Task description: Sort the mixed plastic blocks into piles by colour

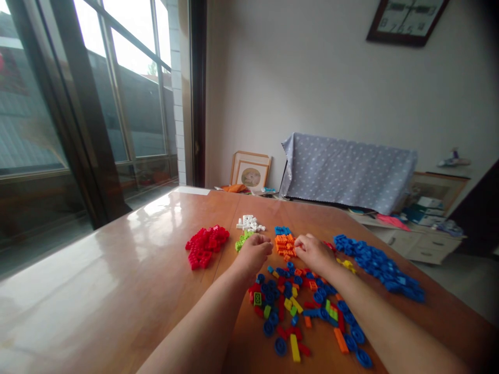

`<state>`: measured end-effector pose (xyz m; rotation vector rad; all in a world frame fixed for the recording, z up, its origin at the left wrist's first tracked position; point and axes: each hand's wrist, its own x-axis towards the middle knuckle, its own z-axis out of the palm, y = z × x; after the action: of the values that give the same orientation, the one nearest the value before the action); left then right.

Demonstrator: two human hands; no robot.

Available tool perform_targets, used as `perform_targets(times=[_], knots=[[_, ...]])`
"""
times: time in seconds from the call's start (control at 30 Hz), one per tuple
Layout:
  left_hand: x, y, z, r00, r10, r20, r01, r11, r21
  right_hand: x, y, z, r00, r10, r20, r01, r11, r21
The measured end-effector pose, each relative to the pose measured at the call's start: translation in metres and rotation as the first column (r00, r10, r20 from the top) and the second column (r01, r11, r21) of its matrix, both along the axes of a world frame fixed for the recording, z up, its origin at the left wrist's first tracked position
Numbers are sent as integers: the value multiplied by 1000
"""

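My left hand (pixel 256 250) hovers between the green bricks (pixel 243 240) and the orange bricks (pixel 284 245), its fingers curled in. Whether something is in that pinch is hidden. At the right edge of the orange pile is my right hand (pixel 313 251), its fingertips closed by the nearest orange bricks; what they hold, if anything, is too small to make out. Light blue bricks (pixel 283 230) lie just behind the orange ones. Below both hands spreads a mixed heap of toy bricks and blue wheels (pixel 280 346), among them a long yellow brick (pixel 294 348).
On the wooden table (pixel 156 280) lie a red brick pile (pixel 206 245) at left, white bricks (pixel 249 223) at the back, and a long blue pile (pixel 378 265) at right. Yellow bricks (pixel 346 265) are partly behind my right arm. A cloth-covered object (pixel 346 171) stands beyond.
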<state>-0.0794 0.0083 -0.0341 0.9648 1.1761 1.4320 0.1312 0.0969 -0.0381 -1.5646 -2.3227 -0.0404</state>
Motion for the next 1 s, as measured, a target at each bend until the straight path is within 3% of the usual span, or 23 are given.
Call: perform_targets(times=[0.1, 0.3, 0.5, 0.77, 1.0], knots=[[0, 1, 0, 1000, 3, -11, -3, 1000, -12, 3, -6, 2, 1000, 1, -24, -2, 1000, -12], [1, 1, -1, 1000, -5, -19, 6, 1000, 10, -11, -25, 13, 990, 140, -25, -142, 984, -111], [1, 0, 0, 998, 0, -61, 1, 1000, 17, -30, -28, 13, 989, 126, 77, -111, 978, -175], [-1, 1, 0, 999, 0, -51, 1, 1000, 31, -13, -10, 15, 998, -35, 52, 37, 999, -32], [-1, -1, 3, 998, 3, -70, -2, 1000, 11, -7, -6, 3, 994, 2, 110, 0, 1000, -11]])
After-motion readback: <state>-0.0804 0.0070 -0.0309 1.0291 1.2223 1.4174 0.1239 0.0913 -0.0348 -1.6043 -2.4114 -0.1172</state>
